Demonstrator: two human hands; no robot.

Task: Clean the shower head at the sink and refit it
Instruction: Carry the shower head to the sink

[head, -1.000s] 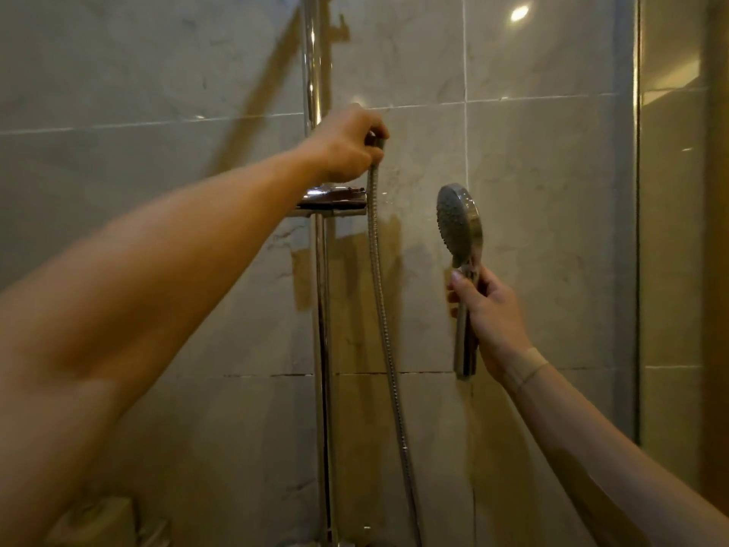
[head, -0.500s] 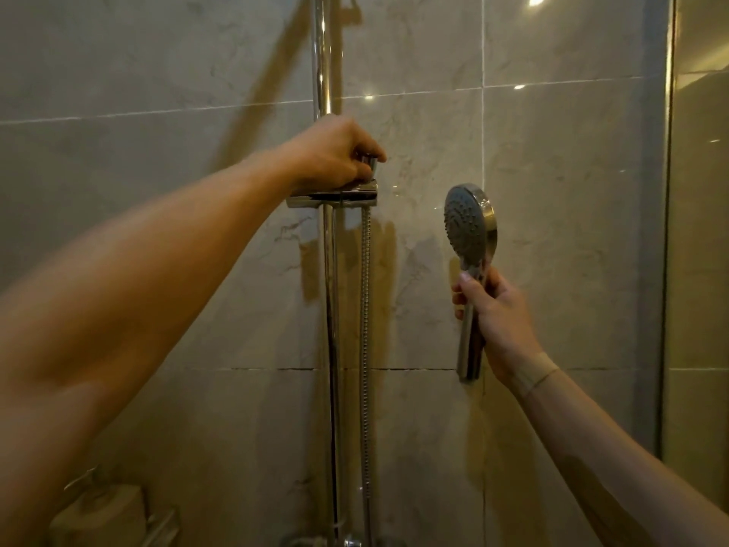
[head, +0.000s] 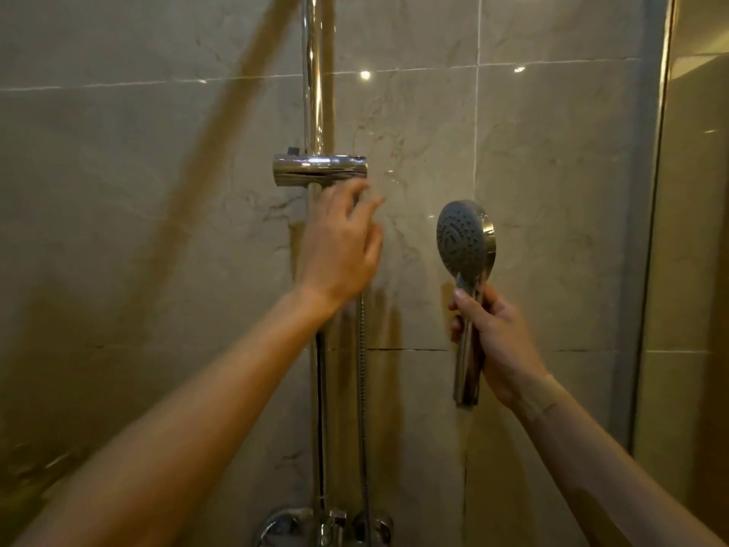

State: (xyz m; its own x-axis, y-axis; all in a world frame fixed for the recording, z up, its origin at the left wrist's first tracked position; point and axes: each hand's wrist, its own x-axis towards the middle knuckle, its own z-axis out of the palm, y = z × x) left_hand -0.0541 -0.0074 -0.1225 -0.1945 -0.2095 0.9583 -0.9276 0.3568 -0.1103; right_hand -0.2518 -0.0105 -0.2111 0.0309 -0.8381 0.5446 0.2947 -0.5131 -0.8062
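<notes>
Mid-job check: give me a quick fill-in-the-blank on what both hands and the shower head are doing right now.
1. The shower head is held by its handle in the ____ hand.
2. The left hand is open, just ____ the chrome bracket on the rail.
3. The bracket holds ____ now.
4. The hose hangs to the ____ of the rail.

Missing words: right; below; nothing; right

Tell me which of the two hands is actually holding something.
The right hand, closed around the shower head handle. The left hand is open with fingers spread below the slider bracket, gripping nothing.
</notes>
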